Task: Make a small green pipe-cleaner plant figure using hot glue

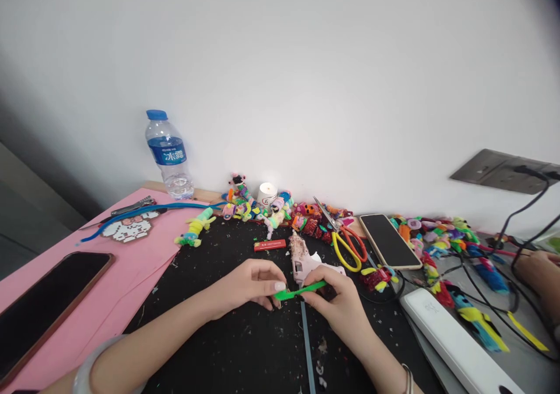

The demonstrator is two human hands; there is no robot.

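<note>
A bright green pipe cleaner (292, 294) is stretched between my two hands over the black work mat (227, 347). My left hand (258, 284) pinches its left end between thumb and fingers. My right hand (335, 295) grips it farther right, and a short green end sticks out past the fingers. Just behind my hands lies a pale pink glue gun (306, 264), its nozzle area stained brown. Scissors (347, 242) with a yellow and a red handle lie behind my right hand. A red box (270, 244) rests behind my left hand.
A water bottle (168, 154) stands at the back left, near blue pipe cleaners (144, 210). Colourful pipe-cleaner figures (238, 204) line the wall. Phones (391, 241) lie on both sides. A white oblong device (455, 341), cables and another person's hand (538, 271) are at right.
</note>
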